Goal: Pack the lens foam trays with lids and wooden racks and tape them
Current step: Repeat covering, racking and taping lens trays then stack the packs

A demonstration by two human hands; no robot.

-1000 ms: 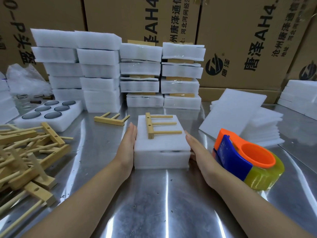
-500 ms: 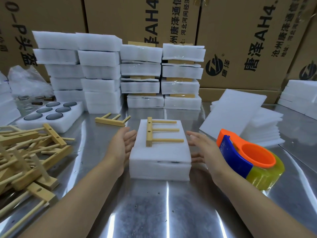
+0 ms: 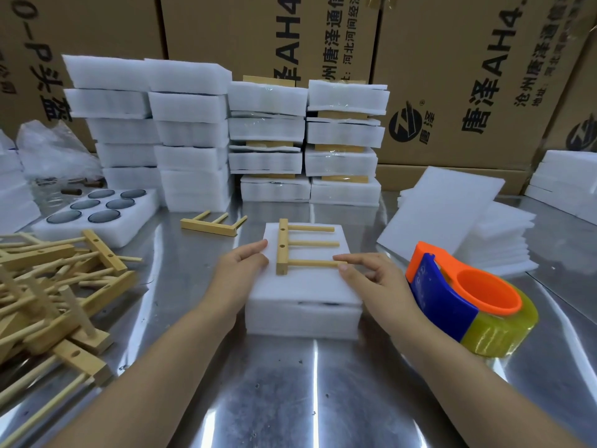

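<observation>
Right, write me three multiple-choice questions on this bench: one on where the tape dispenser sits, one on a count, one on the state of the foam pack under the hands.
1. Where is the tape dispenser?
A. right of the foam pack
B. on top of the pack
C. left of the pack

2. How many lenses lie in the open tray?
A. four
B. six
C. nine

3. How is the foam pack in the middle?
A. open, with lenses showing
B. lid on, rack lying flat on it
C. rack standing upright on it

Answers:
1 A: it stands just to the right of the pack.
2 B: the dark discs sit in two rows of three.
3 B: the white lid covers the pack and the three-pegged rack lies flat on top.
</observation>
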